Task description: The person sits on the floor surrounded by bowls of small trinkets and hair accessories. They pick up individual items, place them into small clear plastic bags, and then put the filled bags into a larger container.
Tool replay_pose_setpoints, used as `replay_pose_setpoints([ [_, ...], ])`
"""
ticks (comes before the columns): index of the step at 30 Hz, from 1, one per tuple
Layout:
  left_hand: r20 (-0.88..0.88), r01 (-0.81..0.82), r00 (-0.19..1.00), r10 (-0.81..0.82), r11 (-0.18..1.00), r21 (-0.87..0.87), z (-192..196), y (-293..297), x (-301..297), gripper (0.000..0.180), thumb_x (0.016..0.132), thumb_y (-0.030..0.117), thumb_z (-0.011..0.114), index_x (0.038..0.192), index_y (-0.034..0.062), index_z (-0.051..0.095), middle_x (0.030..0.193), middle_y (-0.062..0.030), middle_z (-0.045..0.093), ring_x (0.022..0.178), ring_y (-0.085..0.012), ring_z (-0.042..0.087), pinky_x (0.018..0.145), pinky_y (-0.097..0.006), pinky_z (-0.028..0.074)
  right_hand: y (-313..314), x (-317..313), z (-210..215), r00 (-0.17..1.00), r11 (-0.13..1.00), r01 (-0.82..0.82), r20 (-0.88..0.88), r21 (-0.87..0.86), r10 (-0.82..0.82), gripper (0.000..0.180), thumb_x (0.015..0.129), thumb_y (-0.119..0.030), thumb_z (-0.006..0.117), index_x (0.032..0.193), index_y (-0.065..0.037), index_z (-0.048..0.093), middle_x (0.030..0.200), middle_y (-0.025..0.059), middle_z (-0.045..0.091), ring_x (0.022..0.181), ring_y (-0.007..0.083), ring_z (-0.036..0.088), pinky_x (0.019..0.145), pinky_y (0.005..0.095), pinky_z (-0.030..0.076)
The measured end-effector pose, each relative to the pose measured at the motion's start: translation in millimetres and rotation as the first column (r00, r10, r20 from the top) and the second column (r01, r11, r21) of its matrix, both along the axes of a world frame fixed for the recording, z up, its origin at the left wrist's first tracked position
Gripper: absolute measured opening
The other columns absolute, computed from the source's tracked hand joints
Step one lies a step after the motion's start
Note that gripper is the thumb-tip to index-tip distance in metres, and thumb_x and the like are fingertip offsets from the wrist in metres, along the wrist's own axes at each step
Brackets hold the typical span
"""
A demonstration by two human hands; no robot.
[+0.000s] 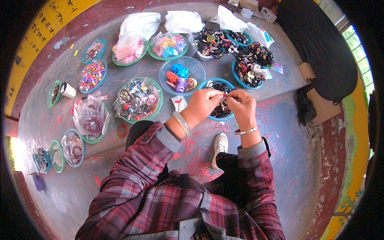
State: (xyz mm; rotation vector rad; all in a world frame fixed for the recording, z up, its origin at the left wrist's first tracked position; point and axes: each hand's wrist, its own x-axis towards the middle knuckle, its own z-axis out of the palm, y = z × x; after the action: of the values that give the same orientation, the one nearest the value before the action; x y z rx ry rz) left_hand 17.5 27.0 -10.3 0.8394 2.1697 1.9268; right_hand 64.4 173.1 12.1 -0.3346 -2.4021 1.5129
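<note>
My left hand (202, 105) and my right hand (243, 107) meet above a blue bowl (221, 119) of dark, tangled bands (219, 87) that look like hair ties. On both hands thumb and fingertips are pinched together. Between them is something tiny with a hint of orange or pink, too small to name. A pale bangle (183, 124) circles my left wrist, a silver one (245, 131) my right. Just beyond my left hand stands a clear bluish bowl (163, 72) with blue, red and purple pieces. A small white packet (179, 103) lies beside that hand.
Green and blue bowls of packaged trinkets (138, 100), colourful beads (92, 75) and dark hair ties (250, 72) spread across the grey surface. A white cup (68, 90) lies tilted at left. White bags (140, 25) line the back. Red scraps (196, 156) litter the ground around my shoe (220, 148).
</note>
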Motion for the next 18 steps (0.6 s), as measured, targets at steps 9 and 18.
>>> replay_pose_setpoints([
  [9, -0.002, -0.012, 1.000, 0.012, 1.000, -0.006, -6.0, 0.9, -3.4, 0.019, 0.083, 0.011, 0.055, 0.095, -0.0016, 0.062, 0.080, -0.0103, 0.065, 0.071, -0.0109, 0.060, 0.063, -0.024, 0.047, -6.6, 1.2, 3.9, 0.982, 0.962, 0.020, -0.187, 0.272, 0.032, 0.011, 0.068, -0.009, 0.065, 0.078, -0.004, 0.066, 0.076, 0.0107, 0.061, 0.066, 0.0230, 0.060, 0.060, 0.0299, 0.048],
  [18, -0.356, -0.035, 0.934, 0.008, 0.997, -0.071, -11.2, 5.2, -3.4, 0.016, 0.080, 0.005, 0.052, 0.092, -0.0017, 0.061, 0.084, -0.0175, 0.062, 0.077, -0.0282, 0.062, 0.066, -0.032, 0.048, -16.8, 2.5, 3.1, 0.958, 0.737, 0.160, -0.284, 0.657, 0.046, 0.006, 0.066, -0.012, 0.064, 0.070, -0.009, 0.062, 0.073, 0.0071, 0.058, 0.072, 0.0258, 0.056, 0.063, 0.0376, 0.040],
])
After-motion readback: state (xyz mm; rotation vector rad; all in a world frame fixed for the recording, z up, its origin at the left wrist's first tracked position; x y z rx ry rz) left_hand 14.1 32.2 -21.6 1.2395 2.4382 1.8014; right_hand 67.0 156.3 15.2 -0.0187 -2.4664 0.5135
